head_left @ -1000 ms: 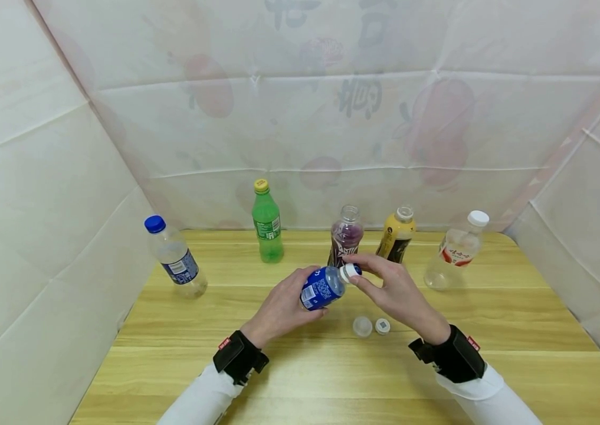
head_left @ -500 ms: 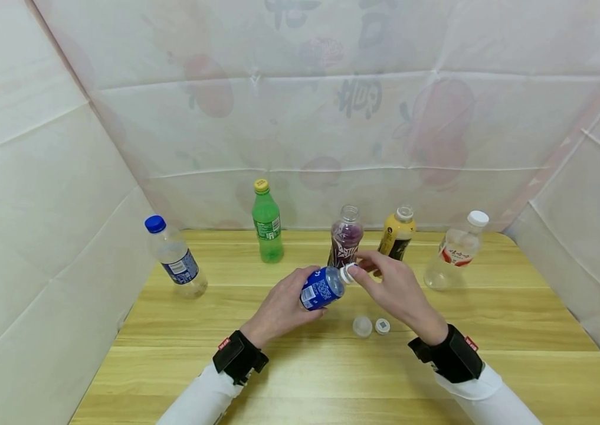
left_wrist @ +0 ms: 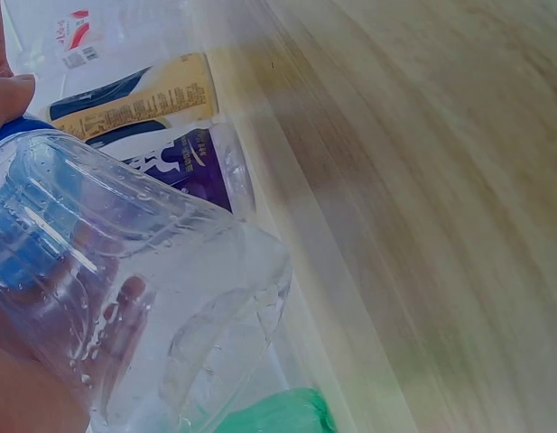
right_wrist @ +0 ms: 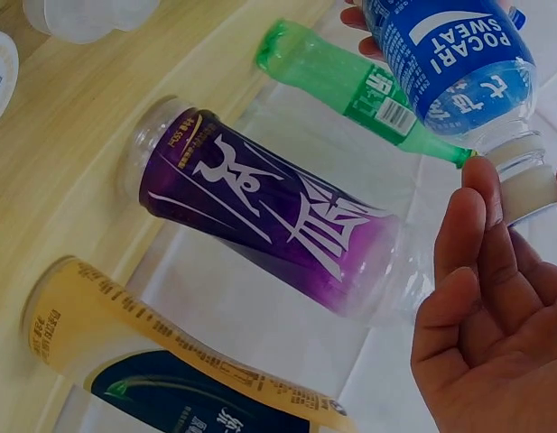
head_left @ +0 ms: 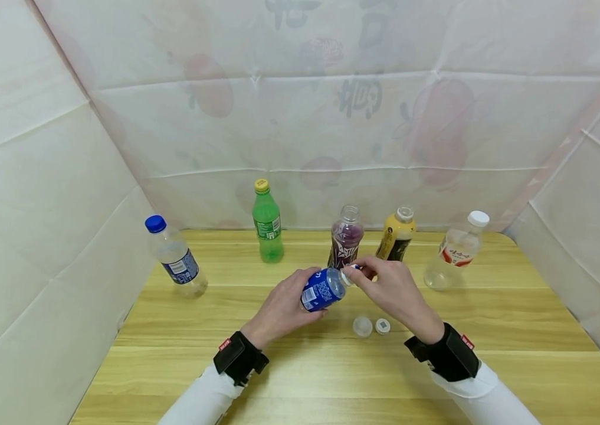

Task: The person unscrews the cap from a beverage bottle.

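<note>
A clear bottle with a blue Pocari Sweat label (head_left: 323, 290) is held tilted above the table, its neck toward the right. My left hand (head_left: 282, 308) wraps around the bottle's body. At the neck, my right hand (head_left: 396, 291) pinches the white cap (right_wrist: 529, 193) between thumb and fingers. The left wrist view shows the bottle's clear bottom (left_wrist: 197, 298) with droplets on the wall. Just below the hands, a translucent cap (head_left: 362, 327) and a small white cap (head_left: 383, 326) lie on the table.
Behind the hands stand an uncapped purple bottle (head_left: 346, 239) and an uncapped yellow bottle (head_left: 396, 236). A white-capped clear bottle (head_left: 456, 254) is at right. Farther left are a yellow-capped green bottle (head_left: 268, 227) and a blue-capped bottle (head_left: 179, 260). Fabric walls (head_left: 278, 130) enclose the wooden table (head_left: 300, 378).
My right hand's fingers shift and turn around the cap, and its wrist moves slightly left. The left hand and the bottle stay almost in place.
</note>
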Tool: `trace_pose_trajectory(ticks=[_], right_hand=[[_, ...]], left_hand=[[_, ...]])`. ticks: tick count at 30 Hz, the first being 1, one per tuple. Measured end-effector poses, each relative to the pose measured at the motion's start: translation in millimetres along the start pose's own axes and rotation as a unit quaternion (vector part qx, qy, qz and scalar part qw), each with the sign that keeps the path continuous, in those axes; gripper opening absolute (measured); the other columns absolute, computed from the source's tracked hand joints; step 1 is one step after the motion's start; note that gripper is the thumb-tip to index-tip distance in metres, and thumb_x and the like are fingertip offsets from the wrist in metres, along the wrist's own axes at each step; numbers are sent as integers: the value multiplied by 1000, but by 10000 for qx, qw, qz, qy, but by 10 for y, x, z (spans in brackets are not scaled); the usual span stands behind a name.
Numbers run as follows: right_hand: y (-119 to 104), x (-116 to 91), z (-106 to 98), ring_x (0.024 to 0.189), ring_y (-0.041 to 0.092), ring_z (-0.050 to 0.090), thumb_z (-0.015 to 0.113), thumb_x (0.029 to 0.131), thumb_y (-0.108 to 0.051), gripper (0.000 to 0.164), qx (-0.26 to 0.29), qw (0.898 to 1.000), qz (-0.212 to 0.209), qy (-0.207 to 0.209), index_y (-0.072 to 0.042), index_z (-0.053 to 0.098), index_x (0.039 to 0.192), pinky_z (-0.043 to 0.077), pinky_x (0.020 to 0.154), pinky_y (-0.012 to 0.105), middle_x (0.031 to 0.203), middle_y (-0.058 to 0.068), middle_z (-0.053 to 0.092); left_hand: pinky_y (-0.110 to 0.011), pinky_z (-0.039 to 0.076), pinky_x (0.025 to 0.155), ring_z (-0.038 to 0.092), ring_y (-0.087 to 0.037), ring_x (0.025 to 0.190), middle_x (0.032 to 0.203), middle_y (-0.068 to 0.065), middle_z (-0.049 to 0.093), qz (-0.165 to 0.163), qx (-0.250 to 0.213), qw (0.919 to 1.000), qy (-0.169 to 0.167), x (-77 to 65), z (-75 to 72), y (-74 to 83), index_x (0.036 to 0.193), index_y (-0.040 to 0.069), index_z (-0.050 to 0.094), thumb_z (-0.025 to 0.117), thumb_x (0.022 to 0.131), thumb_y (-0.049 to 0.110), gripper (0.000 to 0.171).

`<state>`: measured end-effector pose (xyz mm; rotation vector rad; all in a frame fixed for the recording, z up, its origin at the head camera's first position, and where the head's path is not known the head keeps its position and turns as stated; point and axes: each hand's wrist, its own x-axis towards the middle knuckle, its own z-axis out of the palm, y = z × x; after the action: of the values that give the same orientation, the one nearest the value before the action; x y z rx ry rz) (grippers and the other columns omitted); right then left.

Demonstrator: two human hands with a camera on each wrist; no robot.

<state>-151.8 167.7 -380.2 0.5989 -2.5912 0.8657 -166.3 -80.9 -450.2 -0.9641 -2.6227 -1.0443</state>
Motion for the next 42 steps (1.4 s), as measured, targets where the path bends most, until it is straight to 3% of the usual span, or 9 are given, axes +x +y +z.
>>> trace_pose_trajectory(ticks=[10,19,29,42], right_hand=[[17,-29,-17,67,9,55,73,99,-26,25,270,9992,-122,-281,-7,73,114,44,57,25,82,-7,67],[42,-57,-70,96,16,70,77,95,-17,36,457,9963,-532,-487,-4,67,127,58,77,37,106,3,74],[58,-67,-95,123,28,64,73,96,-5,43,878,9905,-827,-660,-6,62,136,56,97,49,133,9,68],[125,-84,-155,126,30,62,73,95,-4,46,909,9906,-783,-657,-6,60,139,52,102,52,136,9,66]], left_hand=[[-41,57,95,65,-26,112,127,-10,64,-13,31,10000,-8,-13,12,-8,150,10,45,93,78,27,88],[-44,57,96,65,-28,114,129,-11,63,-79,10,10000,13,-28,19,-21,151,9,45,94,76,23,90],[-45,56,97,64,-29,115,129,-12,63,-167,16,9999,15,-18,0,-18,150,11,45,93,77,26,89],[-46,55,98,64,-30,116,130,-12,63,-355,-150,9992,93,-19,-80,-98,150,9,46,93,77,23,88]])
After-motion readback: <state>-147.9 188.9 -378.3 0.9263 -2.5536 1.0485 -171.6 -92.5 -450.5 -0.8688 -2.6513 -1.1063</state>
